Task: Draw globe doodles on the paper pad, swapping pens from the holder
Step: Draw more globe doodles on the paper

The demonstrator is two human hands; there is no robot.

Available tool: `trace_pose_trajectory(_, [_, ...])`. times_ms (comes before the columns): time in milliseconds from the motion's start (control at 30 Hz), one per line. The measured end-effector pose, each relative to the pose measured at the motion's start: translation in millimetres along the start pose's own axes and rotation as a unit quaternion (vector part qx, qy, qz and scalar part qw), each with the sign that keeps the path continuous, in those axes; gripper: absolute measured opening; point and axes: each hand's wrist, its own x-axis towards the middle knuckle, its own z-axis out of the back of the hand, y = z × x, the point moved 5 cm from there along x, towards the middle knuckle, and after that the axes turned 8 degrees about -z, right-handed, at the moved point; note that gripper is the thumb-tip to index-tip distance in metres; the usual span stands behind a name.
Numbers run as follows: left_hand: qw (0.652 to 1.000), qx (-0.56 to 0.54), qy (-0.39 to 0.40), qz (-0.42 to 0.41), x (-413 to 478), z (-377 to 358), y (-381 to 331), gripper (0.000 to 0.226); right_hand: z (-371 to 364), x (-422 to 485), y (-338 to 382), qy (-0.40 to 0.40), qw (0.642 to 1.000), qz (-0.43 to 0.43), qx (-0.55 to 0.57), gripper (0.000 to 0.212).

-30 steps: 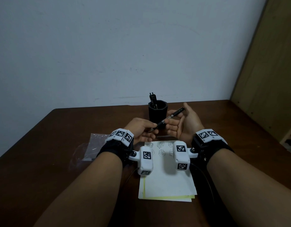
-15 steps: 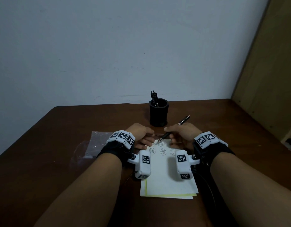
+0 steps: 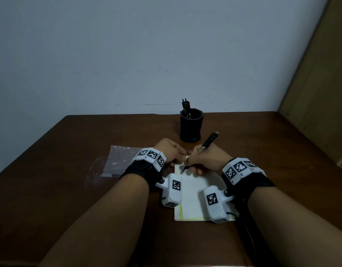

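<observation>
A white paper pad [image 3: 193, 191] with a yellow sheet under it lies on the brown table [image 3: 89, 143] in front of me. My right hand [image 3: 209, 160] grips a black pen [image 3: 207, 143], whose tip touches the pad's top left area beside a doodle. Curled into a loose fist, my left hand [image 3: 169, 151] rests at the pad's top left corner, and I see nothing in it. A black pen holder [image 3: 191, 125] stands just beyond both hands with two dark pens [image 3: 186, 107] sticking out. My right hand hides most of the drawn globes.
A clear plastic bag [image 3: 119, 160] lies flat on the table left of my left wrist. A wooden panel [image 3: 320, 89] rises at the right edge. The wall stands directly behind the table's far edge.
My right hand came down from in front of the holder and set the pen tip on the pad. My left hand let go of the pen tip and settled at the pad's corner.
</observation>
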Motion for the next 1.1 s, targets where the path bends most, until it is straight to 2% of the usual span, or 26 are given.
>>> trace_pose_trajectory(167, [0.999, 0.038, 0.018, -0.015, 3.0, -1.4, 7.9, 0.029, -5.4, -0.3, -2.4, -0.012, 1.000, 0.007, 0.001, 0.039])
trace_pose_trajectory(367, [0.995, 0.085, 0.057, -0.022, 4.7, -4.9, 5.7, 0.036, -9.7, 1.0, -2.4, -0.027, 0.999, 0.009, -0.044, 0.033])
trace_pose_trajectory(533, [0.992, 0.105, 0.064, -0.031, 2.9, -6.3, 4.9, 0.039, -3.6, 1.7, -0.5, -0.062, 0.996, 0.024, -0.063, 0.036])
trace_pose_trajectory(733, [0.991, 0.121, 0.058, -0.029, 3.4, -6.3, 3.4, 0.041, -11.9, 0.2, -1.2, -0.017, 0.997, 0.019, -0.073, 0.031])
trace_pose_trajectory(900, [0.991, 0.116, 0.062, -0.032, 2.8, -5.2, 4.3, 0.039, -3.9, -0.5, 0.7, -0.052, 0.994, 0.027, -0.089, 0.032])
trace_pose_trajectory(1100, [0.990, 0.125, 0.056, -0.038, 8.0, -5.7, 4.7, 0.038, -13.3, 0.5, -1.0, -0.014, 0.994, 0.020, -0.102, 0.027])
